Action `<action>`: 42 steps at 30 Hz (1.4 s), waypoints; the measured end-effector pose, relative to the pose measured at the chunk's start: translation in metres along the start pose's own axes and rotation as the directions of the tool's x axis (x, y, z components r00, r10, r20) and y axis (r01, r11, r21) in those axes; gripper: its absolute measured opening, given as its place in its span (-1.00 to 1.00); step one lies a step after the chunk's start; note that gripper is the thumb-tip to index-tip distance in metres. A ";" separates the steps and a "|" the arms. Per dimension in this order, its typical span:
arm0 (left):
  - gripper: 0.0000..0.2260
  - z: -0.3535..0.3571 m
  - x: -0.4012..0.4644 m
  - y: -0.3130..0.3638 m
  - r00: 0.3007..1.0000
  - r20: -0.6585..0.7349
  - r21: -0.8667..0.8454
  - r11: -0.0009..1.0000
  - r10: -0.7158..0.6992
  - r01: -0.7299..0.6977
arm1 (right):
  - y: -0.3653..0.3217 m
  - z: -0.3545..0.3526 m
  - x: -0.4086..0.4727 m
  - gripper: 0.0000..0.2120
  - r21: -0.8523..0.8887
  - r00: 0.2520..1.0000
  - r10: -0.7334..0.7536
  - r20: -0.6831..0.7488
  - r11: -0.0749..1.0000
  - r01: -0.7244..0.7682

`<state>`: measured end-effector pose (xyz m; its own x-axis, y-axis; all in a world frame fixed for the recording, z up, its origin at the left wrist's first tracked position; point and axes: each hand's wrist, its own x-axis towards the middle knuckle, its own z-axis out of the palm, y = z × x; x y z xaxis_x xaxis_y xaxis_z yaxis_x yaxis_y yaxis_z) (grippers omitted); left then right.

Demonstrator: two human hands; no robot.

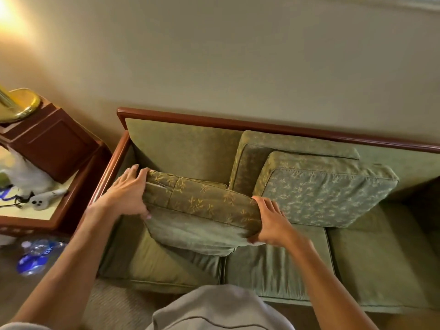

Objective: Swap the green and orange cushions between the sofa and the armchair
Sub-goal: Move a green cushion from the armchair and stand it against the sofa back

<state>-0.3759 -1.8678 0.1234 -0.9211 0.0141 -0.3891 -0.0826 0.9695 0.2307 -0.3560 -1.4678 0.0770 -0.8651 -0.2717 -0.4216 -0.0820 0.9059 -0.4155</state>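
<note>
Sofa: the green sofa (273, 265) stands against the wall, with a dark wood rail (262, 126) along its back and down its left arm.
Room at the left: the left back spot is bare, so the flat back panel (181, 148) shows there.
Room at the right: two more back cushions (326, 196) lean on the sofa back, one in front of the other, and they fill the middle.
Front edge: the seat cushions end near the person's grey top (219, 308), and some floor shows beside it.
Side edge: a wooden side tabletop (31, 214) sits just beside the sofa's left arm.
Green cushion: the green cushion (202, 210) is over the left seat, tilted, with its low edge touching the seat.
Left hand: the left hand (129, 192) grips the cushion's left end, fingers curled over the top and thumb at the front.
Right hand: the right hand (269, 222) grips the cushion's right end, with its fingers spread over the corner and its thumb under the edge.
Gap: the right hand is just beside the front leaning cushion.
On the tabletop: a gold lamp base (19, 104) sits on a brown box, and a small white thing with a cord (42, 198) lies near the tabletop's right edge.
Floor: a plastic bottle (35, 256) with a blue label lies near the sofa's left corner.
</note>
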 end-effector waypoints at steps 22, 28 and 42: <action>-0.07 0.003 -0.031 0.207 0.836 -0.310 -0.146 0.847 0.452 -0.512 | -0.050 -0.101 -0.053 -0.49 0.012 0.840 -0.418 -0.345 0.893 0.450; -0.43 0.050 -0.029 0.093 0.902 -0.294 -0.455 0.783 0.317 -0.424 | -0.120 -0.016 0.003 0.00 -0.038 0.882 -0.448 -0.148 0.893 0.448; 0.19 0.078 -0.013 -0.010 0.972 0.072 -0.228 0.945 -0.223 0.234 | 0.069 0.037 0.068 0.20 -0.253 0.989 -0.078 0.124 0.961 0.108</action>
<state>-0.3329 -1.8588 0.0567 -0.8497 -0.1852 -0.4937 -0.3801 0.8641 0.3300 -0.4021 -1.4354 -0.0103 -0.7880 -0.3797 -0.4846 -0.2972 0.9240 -0.2407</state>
